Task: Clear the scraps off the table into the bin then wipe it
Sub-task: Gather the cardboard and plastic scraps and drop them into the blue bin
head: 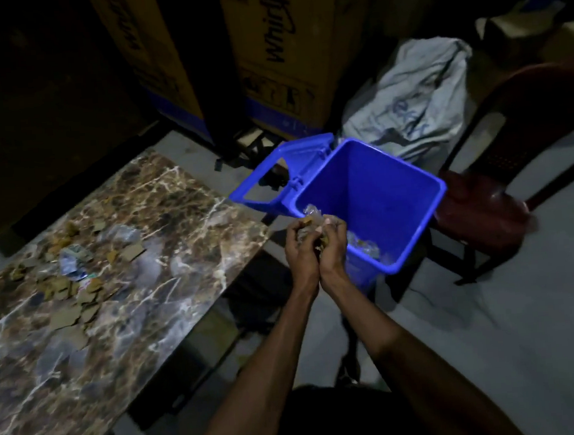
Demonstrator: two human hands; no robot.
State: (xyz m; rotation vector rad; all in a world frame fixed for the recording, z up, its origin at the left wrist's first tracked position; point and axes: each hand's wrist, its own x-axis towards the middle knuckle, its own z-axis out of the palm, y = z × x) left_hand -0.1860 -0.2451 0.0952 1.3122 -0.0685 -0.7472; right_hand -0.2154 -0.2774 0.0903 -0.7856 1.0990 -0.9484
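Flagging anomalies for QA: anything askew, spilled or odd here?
Yes. The blue plastic bin stands tilted, its hinged lid flipped open towards the marble-patterned table. Brown cardboard scraps and crumpled clear plastic still litter the tabletop. Both hands hold scraps together over the bin's rim.

Scraps [314, 230] half-hidden within cupped hands [317, 249]

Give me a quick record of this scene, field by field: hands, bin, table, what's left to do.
left hand: cupped against the right, gripping scraps
right hand: cupped against the left, gripping scraps
scraps in hands: plastic and brown bits, held over the bin's near edge
bin: blue, lid flipped open, some plastic already inside
table: marble-patterned, left of the bin
scraps on table: brown pieces and plastic wrappers remain
left to do: drop this handful, clear the rest, wipe
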